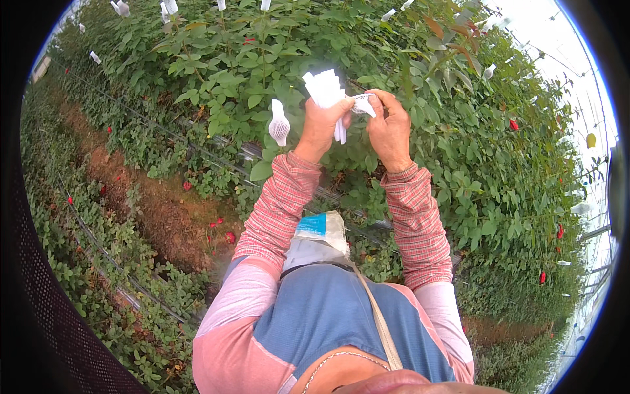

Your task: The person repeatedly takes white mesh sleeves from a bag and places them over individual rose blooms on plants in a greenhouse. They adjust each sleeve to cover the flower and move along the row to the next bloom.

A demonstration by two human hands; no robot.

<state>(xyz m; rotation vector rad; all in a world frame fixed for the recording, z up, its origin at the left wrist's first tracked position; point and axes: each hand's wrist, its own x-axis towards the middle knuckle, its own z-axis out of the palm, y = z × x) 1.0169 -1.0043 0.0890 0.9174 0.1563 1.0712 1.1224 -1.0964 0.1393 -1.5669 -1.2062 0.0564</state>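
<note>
My left hand (320, 123) grips a bundle of white foam-net sleeves (325, 88), which stick out above and below the fist. Between my two hands a single white mesh sleeve (363, 104) is stretched out; the fingertips of my right hand (391, 123) pinch its right end, near my left thumb. Just left of my left hand, a flower bud covered by a white net sleeve (279, 124) stands upright on its stem. Whether a bud is inside the sleeve between my hands, I cannot tell.
Leafy rose bushes (236, 64) fill the far side, several with white-sleeved buds. A bag (320, 239) with a strap hangs at my front. Black irrigation hoses (147, 118) run along the rows. Red petals and blooms (230, 238) lie on the soil path (167, 216) at left.
</note>
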